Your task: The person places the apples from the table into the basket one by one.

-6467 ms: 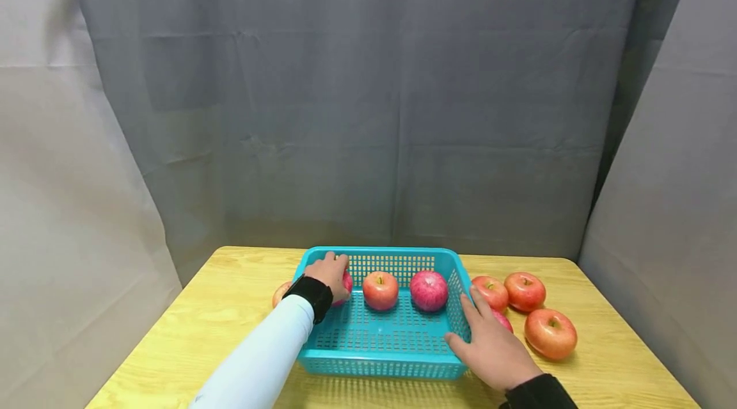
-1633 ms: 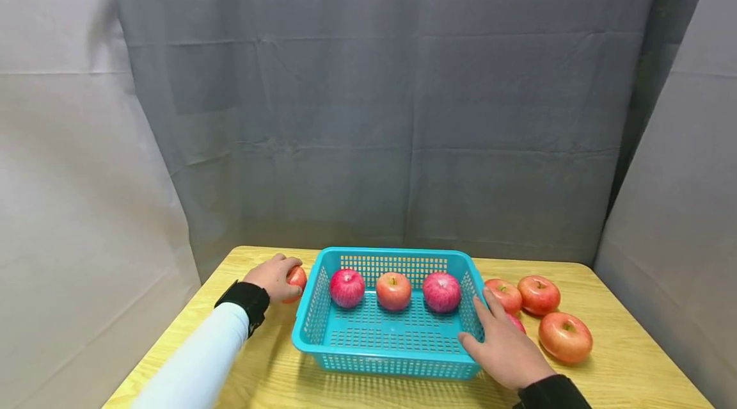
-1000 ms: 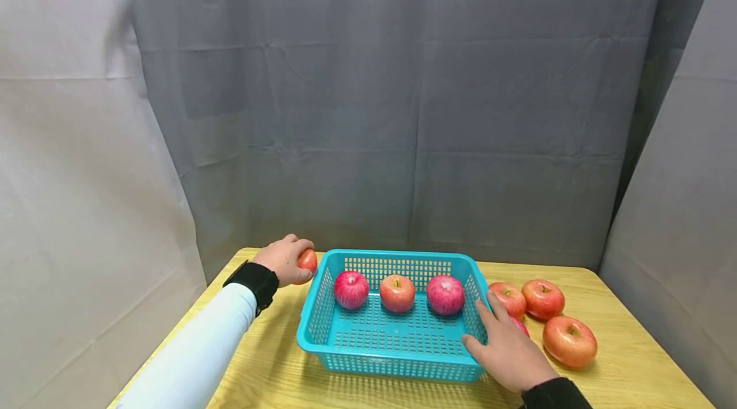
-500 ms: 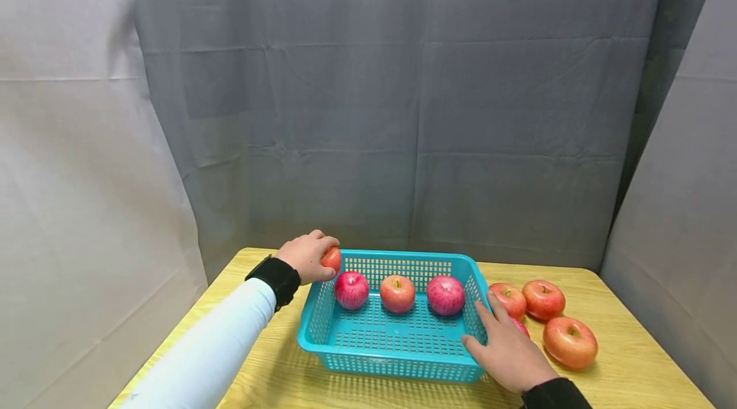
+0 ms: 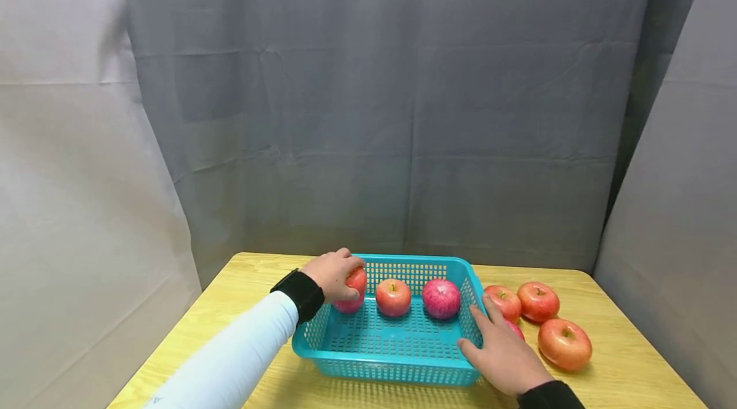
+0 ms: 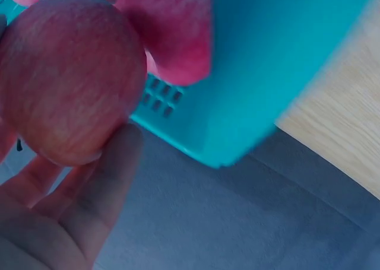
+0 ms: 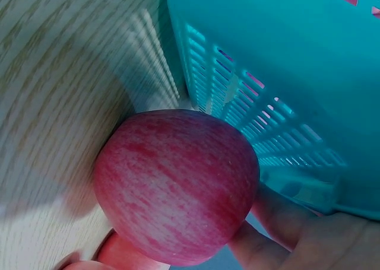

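Observation:
In the head view my left hand (image 5: pixel 334 276) grips a red apple (image 5: pixel 356 281) at the left side of a turquoise perforated basket (image 5: pixel 391 370). The left wrist view shows this apple (image 6: pixel 71 80) between thumb and fingers, close to the camera. It partly covers a pink apple (image 5: pixel 348 305) in the basket. Further right in the basket sit an orange-red apple (image 5: pixel 393 297) and a pink one (image 5: pixel 441 299). My right hand (image 5: pixel 507 354) rests at the basket's right rim, fingers extended. Just below it, outside the basket wall, lies another pink apple (image 7: pixel 178 187), mostly hidden in the head view.
Three red apples lie on the wooden table (image 5: pixel 622 370) to the right of the basket: one by the rim (image 5: pixel 503 302), one farther back (image 5: pixel 538 302) and one nearer (image 5: pixel 565 345). A grey curtain (image 5: pixel 368 140) hangs behind the table, with pale sheets at both sides.
My left hand let go of the pink apple in the basket, picked up the red apple from the table at left, and carried it right over the basket. My right hand stays at the rim.

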The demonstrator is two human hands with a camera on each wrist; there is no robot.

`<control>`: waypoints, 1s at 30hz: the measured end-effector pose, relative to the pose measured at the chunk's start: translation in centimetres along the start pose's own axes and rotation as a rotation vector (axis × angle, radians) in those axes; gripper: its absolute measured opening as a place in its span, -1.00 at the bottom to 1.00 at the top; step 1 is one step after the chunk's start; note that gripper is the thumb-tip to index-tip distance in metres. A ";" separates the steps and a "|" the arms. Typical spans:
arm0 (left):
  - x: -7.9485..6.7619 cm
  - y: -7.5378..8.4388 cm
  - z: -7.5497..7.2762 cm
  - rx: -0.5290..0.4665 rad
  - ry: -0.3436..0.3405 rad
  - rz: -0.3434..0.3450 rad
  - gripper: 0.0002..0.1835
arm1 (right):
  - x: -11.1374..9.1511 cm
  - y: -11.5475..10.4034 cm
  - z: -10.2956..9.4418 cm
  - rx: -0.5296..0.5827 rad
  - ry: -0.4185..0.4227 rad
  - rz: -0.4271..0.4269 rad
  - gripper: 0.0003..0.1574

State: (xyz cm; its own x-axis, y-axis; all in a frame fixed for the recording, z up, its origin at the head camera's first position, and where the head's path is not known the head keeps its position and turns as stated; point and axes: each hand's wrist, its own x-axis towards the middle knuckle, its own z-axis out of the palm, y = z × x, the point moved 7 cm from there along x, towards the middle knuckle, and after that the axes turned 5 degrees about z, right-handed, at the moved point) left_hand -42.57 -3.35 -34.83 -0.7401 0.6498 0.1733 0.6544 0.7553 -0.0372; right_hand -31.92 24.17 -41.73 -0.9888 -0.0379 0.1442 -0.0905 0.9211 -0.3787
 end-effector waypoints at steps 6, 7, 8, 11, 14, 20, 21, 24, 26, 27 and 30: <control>0.4 1.4 1.1 0.002 -0.018 0.051 -0.44 | -0.1 -0.2 0.0 0.000 -0.018 0.023 0.03; 0.5 1.6 1.3 -0.004 -0.019 0.056 -0.44 | 0.0 -0.2 0.0 -0.003 -0.019 0.026 0.04; 0.6 1.8 1.4 -0.008 -0.024 0.062 -0.44 | 0.0 -0.1 0.0 -0.002 -0.018 0.025 0.03; 0.8 2.3 2.0 -0.002 -0.044 0.068 -0.44 | 0.0 -0.1 0.0 0.002 -0.015 0.023 0.03; 0.9 2.8 2.6 0.002 -0.066 0.074 -0.43 | 0.0 0.0 0.0 0.010 -0.014 0.019 0.03; 0.8 3.7 3.5 0.026 -0.081 0.095 -0.43 | 0.1 -0.2 0.3 0.004 -0.009 0.019 0.02; 0.7 3.8 3.6 0.034 -0.086 0.098 -0.44 | 0.2 -0.3 0.4 0.003 -0.005 0.016 0.01; 0.5 4.1 3.9 0.050 -0.108 0.090 -0.43 | 0.2 -0.6 0.4 0.002 0.003 0.010 -0.01; 0.3 4.2 4.2 0.067 -0.124 0.083 -0.43 | 0.2 -0.7 0.5 0.006 0.002 0.009 -0.02; 0.3 4.3 4.3 0.071 -0.133 0.077 -0.43 | 0.2 -0.8 0.5 0.007 -0.001 0.009 -0.02; 0.1 4.2 4.8 0.076 -0.150 0.069 -0.42 | 0.2 -1.0 0.5 0.013 -0.009 0.015 -0.02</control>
State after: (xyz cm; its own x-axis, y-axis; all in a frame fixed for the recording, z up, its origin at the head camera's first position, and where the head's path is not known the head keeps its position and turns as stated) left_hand -40.62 0.28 -39.74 -0.7121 0.7018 0.0194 0.6952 0.7088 -0.1193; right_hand -32.12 23.03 -41.77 -0.9911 -0.0278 0.1298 -0.0772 0.9164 -0.3928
